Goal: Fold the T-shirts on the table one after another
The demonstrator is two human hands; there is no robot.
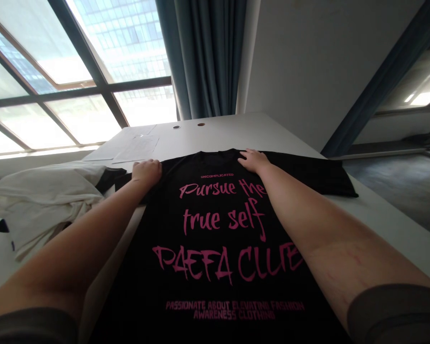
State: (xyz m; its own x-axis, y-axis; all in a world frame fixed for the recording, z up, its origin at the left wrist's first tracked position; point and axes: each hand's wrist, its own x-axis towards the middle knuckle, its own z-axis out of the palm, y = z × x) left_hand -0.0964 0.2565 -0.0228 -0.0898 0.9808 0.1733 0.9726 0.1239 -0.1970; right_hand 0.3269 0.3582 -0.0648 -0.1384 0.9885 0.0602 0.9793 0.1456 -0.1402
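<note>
A black T-shirt (pixel 215 234) with pink lettering lies spread face up on the white table (pixel 236 131), its collar toward the far side. My left hand (pixel 147 172) is at the shirt's left shoulder, fingers curled down on the cloth edge. At the right of the collar my right hand (pixel 253 160) rests on the fabric, its fingers spread and nothing gripped in them. The right sleeve stretches out flat beyond my right arm. Part of the left sleeve is hidden behind my left arm.
A crumpled white garment (pixel 57 191) with dark parts lies on the left. Paper sheets (pixel 136 147) are on the table's far left, and two round holes show near its back edge. Behind stand windows, a blue curtain (pixel 208 57) and a grey wall (pixel 301 67).
</note>
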